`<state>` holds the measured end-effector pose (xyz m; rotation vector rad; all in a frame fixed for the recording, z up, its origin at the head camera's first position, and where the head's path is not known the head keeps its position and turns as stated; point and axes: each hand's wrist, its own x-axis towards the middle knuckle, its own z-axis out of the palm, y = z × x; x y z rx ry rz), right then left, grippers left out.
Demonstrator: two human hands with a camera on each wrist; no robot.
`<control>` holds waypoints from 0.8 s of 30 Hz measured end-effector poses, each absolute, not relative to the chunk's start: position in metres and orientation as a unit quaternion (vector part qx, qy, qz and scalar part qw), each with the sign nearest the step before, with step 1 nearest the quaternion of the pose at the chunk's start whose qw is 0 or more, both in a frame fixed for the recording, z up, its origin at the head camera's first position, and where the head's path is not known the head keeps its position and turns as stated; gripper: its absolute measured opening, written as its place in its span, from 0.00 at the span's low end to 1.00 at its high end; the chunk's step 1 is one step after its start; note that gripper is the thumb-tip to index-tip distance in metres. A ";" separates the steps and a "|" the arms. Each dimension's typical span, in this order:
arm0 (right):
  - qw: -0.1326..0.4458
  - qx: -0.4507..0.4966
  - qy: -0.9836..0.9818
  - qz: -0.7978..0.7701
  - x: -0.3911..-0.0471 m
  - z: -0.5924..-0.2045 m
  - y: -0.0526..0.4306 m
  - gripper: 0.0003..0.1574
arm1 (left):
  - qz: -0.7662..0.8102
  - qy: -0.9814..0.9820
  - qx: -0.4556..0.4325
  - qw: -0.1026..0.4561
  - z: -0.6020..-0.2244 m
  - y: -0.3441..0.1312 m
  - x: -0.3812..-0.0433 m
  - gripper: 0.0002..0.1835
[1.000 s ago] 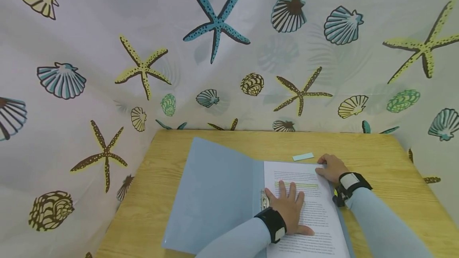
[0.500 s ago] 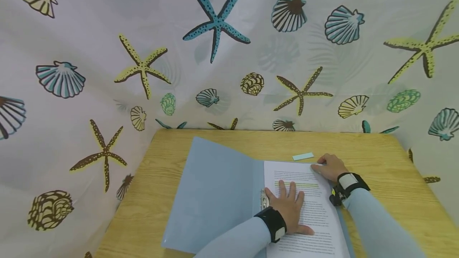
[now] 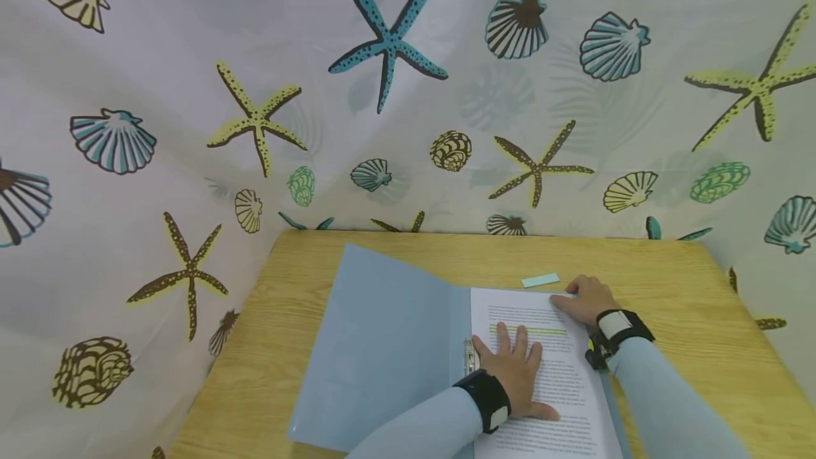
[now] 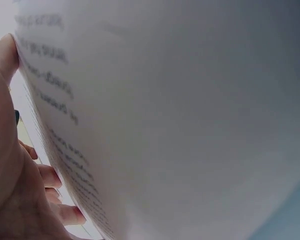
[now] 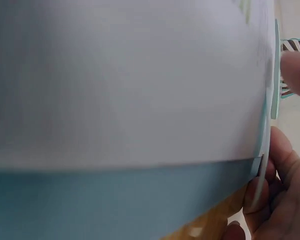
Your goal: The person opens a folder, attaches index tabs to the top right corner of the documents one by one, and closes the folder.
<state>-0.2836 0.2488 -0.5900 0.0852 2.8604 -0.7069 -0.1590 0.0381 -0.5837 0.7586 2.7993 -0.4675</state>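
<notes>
A blue folder [image 3: 389,346] lies spread out with printed sheets [image 3: 564,381] on its right side. Highlighter lines cross the upper text. My left hand [image 3: 515,374] rests flat on the pages, fingers spread and thumb pointing right, beside the metal clip [image 3: 469,356]. At the top right corner my right hand [image 3: 588,301] holds the edge, thumb reaching over the page and other fingers curled. In the right wrist view, a fingertip [image 5: 259,192] shows behind a thin sheet edge. The left wrist view has the left palm [image 4: 20,195] along the printed page.
A small pale blue strip [image 3: 540,280] lies just beyond the folder's top edge on the wooden table [image 3: 688,296]. A cloth [image 3: 408,133] printed with starfish and shells hangs behind and at both sides.
My right hand has shifted slightly left, its thumb sliding farther over the page, and the sheet's edge bends near it. The left hand keeps its place on the pages.
</notes>
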 end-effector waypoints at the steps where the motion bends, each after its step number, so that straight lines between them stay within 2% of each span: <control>1: 0.098 0.030 0.966 -0.239 -0.284 -0.589 0.248 0.41 | -0.159 0.948 0.257 0.100 -0.585 0.038 -0.159 0.63; 11: 0.109 0.020 0.967 -0.227 -0.287 -0.592 0.252 0.43 | -0.160 0.948 0.255 0.108 -0.582 0.040 -0.158 0.62; 18: 0.101 -0.002 0.966 -0.236 -0.286 -0.597 0.259 0.50 | -0.168 0.944 0.255 0.128 -0.565 0.040 -0.153 0.62; 24: 0.106 -0.006 0.967 -0.232 -0.287 -0.592 0.255 0.48 | -0.175 0.943 0.253 0.124 -0.567 0.038 -0.156 0.61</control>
